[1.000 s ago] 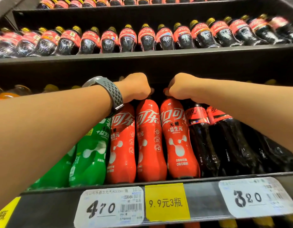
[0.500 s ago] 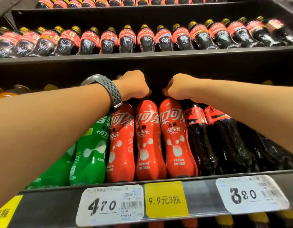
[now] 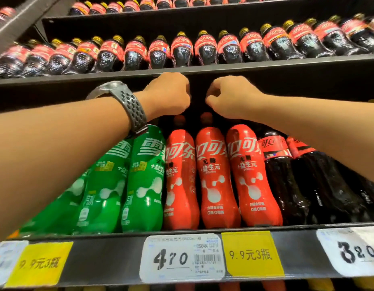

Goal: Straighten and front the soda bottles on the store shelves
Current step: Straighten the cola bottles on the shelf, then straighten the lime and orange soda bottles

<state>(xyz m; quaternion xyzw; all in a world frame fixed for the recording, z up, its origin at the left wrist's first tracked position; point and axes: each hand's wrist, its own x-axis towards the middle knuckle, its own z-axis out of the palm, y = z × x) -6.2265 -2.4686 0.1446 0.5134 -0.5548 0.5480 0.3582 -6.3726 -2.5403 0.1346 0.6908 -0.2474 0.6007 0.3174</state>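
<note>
While both arms reach mid-frame, left hand (image 3: 169, 95) and right hand (image 3: 228, 96) are fisted above the red bottles (image 3: 215, 177), caps clear below; can't tell if either grip holds anything. Bottles stand lower centre on shelf (image 3: 110, 257), green bottles (image 3: 142, 181) left.
</note>
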